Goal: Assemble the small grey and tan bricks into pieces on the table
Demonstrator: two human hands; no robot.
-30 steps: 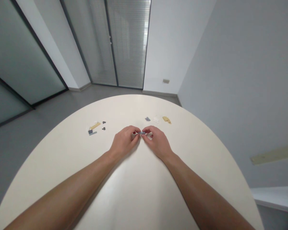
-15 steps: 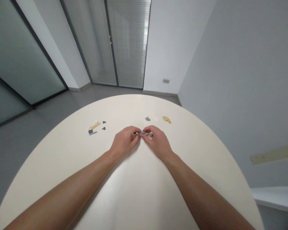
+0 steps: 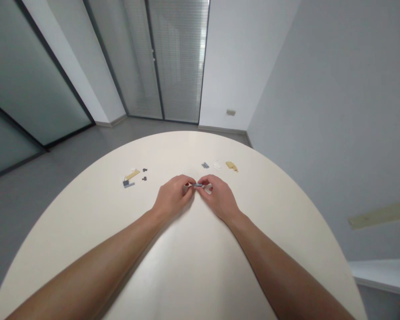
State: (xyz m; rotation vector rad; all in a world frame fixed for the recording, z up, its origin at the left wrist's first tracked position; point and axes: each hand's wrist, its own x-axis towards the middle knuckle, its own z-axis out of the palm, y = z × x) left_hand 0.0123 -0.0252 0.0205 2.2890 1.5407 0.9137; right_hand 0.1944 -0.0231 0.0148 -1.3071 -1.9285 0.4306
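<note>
Between my two hands, over the middle of the table, is a small grey piece, thin and flat-looking. My left hand pinches its left end between thumb and fingertips. From the other side my right hand pinches the right end in the same way. The fingertips of both hands nearly meet and cover much of the piece, so its exact kind cannot be made out. Both forearms reach in from the near edge.
On the round white table, small grey pieces, white pieces and tan pieces lie beyond my right hand. Left of my left hand are a tan strip, a grey strip and two dark bits.
</note>
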